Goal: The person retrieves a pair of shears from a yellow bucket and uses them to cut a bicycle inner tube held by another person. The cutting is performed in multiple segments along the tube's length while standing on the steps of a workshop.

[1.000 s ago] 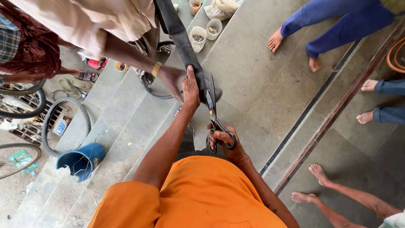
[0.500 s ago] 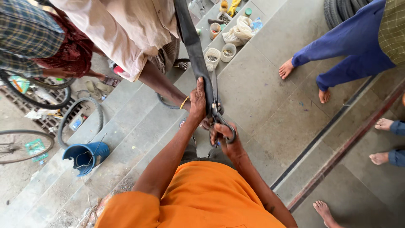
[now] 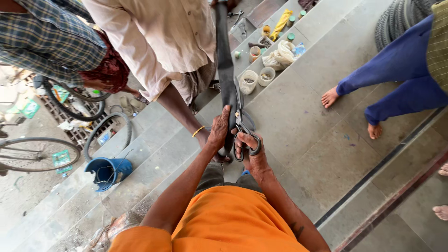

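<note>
A long black rubber strip (image 3: 225,70), like a piece of inner tube, runs from another person's hand at the top down to me. My left hand (image 3: 219,133) grips its lower end. My right hand (image 3: 249,156) holds black-handled scissors (image 3: 245,130), fingers through the loops, blades lying against the strip's right edge. Another person's hand with a gold bangle (image 3: 199,131) reaches in just left of my left hand.
I sit on concrete steps (image 3: 298,116). Small jars (image 3: 248,81), bags and tools lie on the step ahead. A blue bucket (image 3: 108,171) and bicycle wheels (image 3: 37,153) stand to the left. A person in blue trousers (image 3: 396,79) stands barefoot to the right. Tyres (image 3: 396,18) are at the top right.
The view has shifted so the steps' far items show more. My hands and the scissors stay together on the strip; the scissors sit a little higher along it.
</note>
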